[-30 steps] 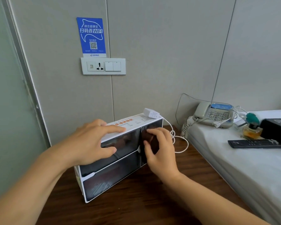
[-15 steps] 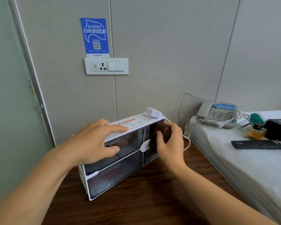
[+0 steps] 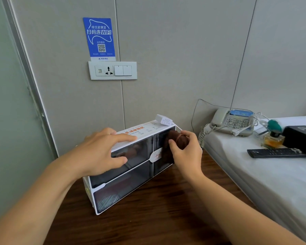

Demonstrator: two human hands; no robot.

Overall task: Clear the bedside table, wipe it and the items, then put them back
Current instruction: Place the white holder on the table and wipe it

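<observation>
A long white box with dark glossy drawer fronts stands on the dark wooden bedside table, set back near the grey wall panels. Its long axis runs on a slant, from the near left corner away to the far right, so the drawer fronts face forward and a little to the right, toward the bed. The left hand rests on the box's left half, fingers straight and slightly spread over the white top with its orange lettering, the thumb pressed flat against the upper drawer front. The right hand is at the box's upper right front, fingers and thumb curled round a bunched dark brown cloth held against the dark panel there. A small white charger lies on the far right end of the box's top, its white cable dropping behind the right hand. On the white bed to the right lie a telephone, a perfume bottle with a teal cap, a black remote and a black box. A blue WiFi sign sits above a socket panel on the wall
</observation>
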